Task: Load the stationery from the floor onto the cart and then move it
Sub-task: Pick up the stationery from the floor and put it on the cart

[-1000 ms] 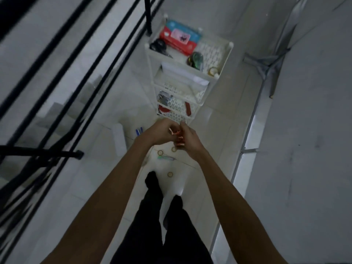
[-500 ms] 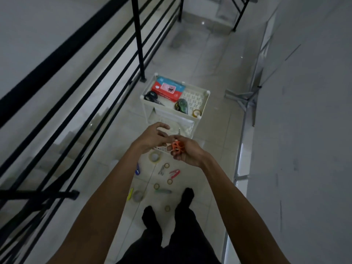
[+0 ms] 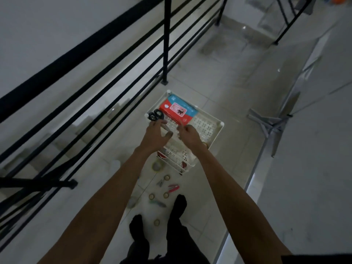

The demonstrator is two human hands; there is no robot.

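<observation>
A white three-tier cart point(image 3: 219, 128) stands on the tiled floor ahead of me. Its top tray holds a red and blue box point(image 3: 178, 110), black-handled scissors point(image 3: 156, 115) and a tape ring point(image 3: 206, 143). Both hands hover over that tray. My left hand point(image 3: 157, 135) has its fingers spread and holds nothing. My right hand point(image 3: 188, 136) is closed, with a thin pale tip sticking out above the fist; the small orange scissors' handles are hidden inside it. On the floor lie a large tape roll point(image 3: 157, 165), a red stapler point(image 3: 173, 187), a green pen point(image 3: 158, 203) and several small tape rings point(image 3: 151, 196).
A black railing point(image 3: 166, 40) runs along the left, with stairs below it. A grey wall closes the right side, and a metal stand point(image 3: 272, 124) lies at its foot. My dark-socked feet point(image 3: 179, 204) stand among the floor items. Open tiled floor stretches beyond the cart.
I have straightened up and both hands have moved forward from over the floor items to above the cart's top tray. The left hand has opened and drawn apart from the right.
</observation>
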